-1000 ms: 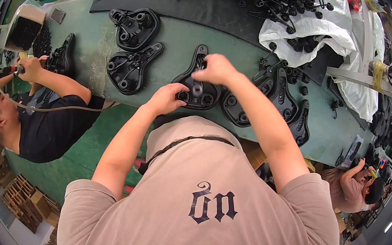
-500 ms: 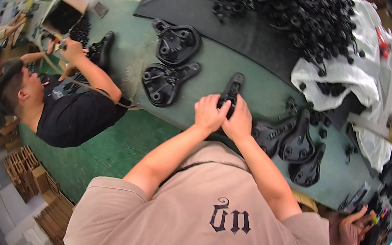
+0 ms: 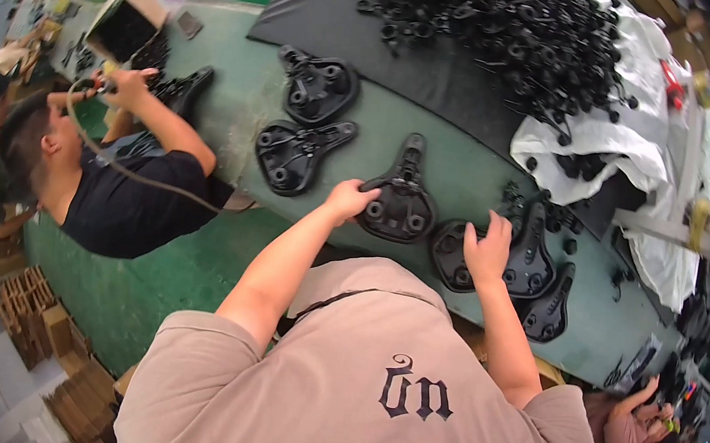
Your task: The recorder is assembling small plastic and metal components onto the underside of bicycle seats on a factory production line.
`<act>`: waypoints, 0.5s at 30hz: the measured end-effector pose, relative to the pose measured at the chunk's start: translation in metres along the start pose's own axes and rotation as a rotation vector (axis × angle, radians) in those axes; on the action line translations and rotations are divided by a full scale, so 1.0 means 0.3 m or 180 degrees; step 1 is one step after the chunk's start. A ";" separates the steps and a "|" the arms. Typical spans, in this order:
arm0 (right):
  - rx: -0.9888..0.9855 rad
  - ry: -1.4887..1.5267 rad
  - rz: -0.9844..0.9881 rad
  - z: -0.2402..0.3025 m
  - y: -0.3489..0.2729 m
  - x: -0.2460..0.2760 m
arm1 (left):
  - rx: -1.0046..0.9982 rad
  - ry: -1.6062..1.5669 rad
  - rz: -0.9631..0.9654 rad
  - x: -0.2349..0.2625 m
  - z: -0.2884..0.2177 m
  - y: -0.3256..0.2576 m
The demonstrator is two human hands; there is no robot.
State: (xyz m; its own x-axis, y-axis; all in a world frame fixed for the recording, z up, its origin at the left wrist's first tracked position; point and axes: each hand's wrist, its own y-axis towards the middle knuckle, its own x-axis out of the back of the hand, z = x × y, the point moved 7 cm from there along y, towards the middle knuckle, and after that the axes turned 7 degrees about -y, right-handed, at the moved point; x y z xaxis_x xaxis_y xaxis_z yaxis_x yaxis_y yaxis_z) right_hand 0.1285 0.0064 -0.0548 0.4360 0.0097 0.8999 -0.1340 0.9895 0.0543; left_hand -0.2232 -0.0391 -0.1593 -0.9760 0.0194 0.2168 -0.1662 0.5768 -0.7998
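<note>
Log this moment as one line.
left hand: on middle saddle base | right hand: on saddle stack | green table

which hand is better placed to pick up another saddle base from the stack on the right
Right: the right hand already rests on the stacked saddle bases, while the left hand grips the single base.

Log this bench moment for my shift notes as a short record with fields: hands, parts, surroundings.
left hand: left hand grips the near edge of a black saddle base lying underside up
right hand: right hand rests on a stack of black saddle bases
other parts: two more saddle bases further left; heap of small black metal parts on a dark mat
surface: green workbench
nearby: seated co-worker in a black shirt at the left; another person's hand at the lower right
</note>
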 end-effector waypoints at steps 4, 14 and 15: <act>-0.1107 -0.0790 0.0492 -0.266 -0.165 0.070 | -0.0093 -0.0643 -0.0820 0.173 0.015 0.026; -0.1341 -0.0331 0.0928 -0.209 -0.181 0.008 | 0.0019 -0.1776 -0.1077 0.508 -0.069 0.270; -0.1246 -0.0172 0.0833 -0.184 -0.177 -0.007 | 0.0028 -0.1832 -0.1184 0.556 -0.067 0.300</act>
State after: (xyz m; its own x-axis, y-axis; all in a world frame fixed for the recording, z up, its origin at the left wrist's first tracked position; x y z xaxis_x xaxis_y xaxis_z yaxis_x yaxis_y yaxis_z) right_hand 0.1838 -0.0383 -0.0833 0.3839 0.2688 0.8834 0.1167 0.9349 -0.3352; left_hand -0.3982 0.0325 -0.1838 -0.7728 -0.6172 0.1479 -0.5036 0.4544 -0.7348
